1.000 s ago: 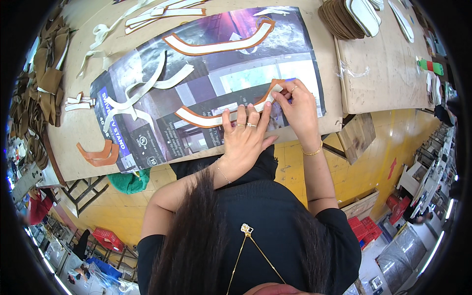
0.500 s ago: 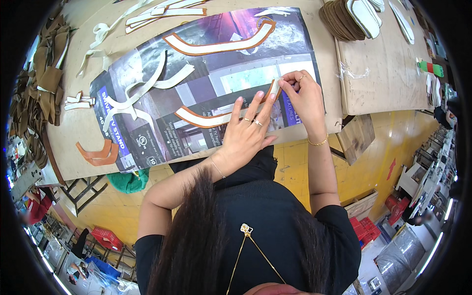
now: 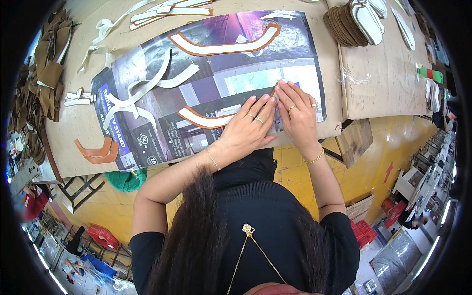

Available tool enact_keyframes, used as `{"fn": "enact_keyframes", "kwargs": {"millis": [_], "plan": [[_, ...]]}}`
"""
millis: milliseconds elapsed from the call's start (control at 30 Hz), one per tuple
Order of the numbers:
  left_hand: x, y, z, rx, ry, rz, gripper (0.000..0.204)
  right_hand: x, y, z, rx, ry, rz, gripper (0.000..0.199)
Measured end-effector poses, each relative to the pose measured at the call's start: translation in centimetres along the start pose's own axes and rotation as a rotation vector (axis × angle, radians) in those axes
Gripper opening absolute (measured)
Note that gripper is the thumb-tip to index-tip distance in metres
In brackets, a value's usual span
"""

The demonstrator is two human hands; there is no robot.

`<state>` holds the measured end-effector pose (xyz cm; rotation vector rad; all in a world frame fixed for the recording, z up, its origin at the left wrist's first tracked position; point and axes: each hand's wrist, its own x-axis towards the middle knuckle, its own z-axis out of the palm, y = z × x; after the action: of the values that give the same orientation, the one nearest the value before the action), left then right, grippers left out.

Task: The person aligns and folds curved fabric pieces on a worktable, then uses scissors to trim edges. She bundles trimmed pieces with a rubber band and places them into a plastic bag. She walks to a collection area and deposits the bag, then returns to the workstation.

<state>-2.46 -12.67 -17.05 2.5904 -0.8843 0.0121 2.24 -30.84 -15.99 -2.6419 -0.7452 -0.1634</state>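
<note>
Head view. I note the desk (image 3: 78, 142) as the largest item, a pale board top filling the upper part of the frame. On it lies a big printed poster sheet (image 3: 147, 64), dark with a pale panel, spread flat as a work surface. A second board (image 3: 388, 83) sits to the right, carrying a stack of brown sole-shaped pieces (image 3: 344, 22).

On the poster sheet: a long curved strip (image 3: 223, 46), white with a brown edge, near the top; loose white strips (image 3: 142, 88) crossing each other at left. Two orange-brown curved pieces (image 3: 96, 151) rest on the desk's near-left edge, just off the sheet.

Work piece: a curved brown-edged white strip (image 3: 204, 118) lies flat on the sheet near the desk's front edge. Its right end runs under both hands.

Left hand (image 3: 246, 130): palm down, fingers (image 3: 260, 105) extended and close together, pressing on the strip. Right hand (image 3: 297, 115): also flat, fingers (image 3: 290, 93) straight and slightly fanned, pressing down just beside the left; the two hands touch at the fingertips. I see neither hand pinching anything.
</note>
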Motion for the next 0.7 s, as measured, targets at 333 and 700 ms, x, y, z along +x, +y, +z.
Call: {"fn": "enact_keyframes", "kwargs": {"millis": [333,700], "plan": [[-5.4,-0.3,-1.5,-0.094,-0.106,-0.067,0.072,-0.8,-0.1,0.0,-0.116,-0.078,-0.003,0.041],[-6.5,0.3,-2.4,0.017,0.004,-0.086,0.056,-1.6,-4.9,0.2,0.065,-0.033,-0.146,0.047]]}}
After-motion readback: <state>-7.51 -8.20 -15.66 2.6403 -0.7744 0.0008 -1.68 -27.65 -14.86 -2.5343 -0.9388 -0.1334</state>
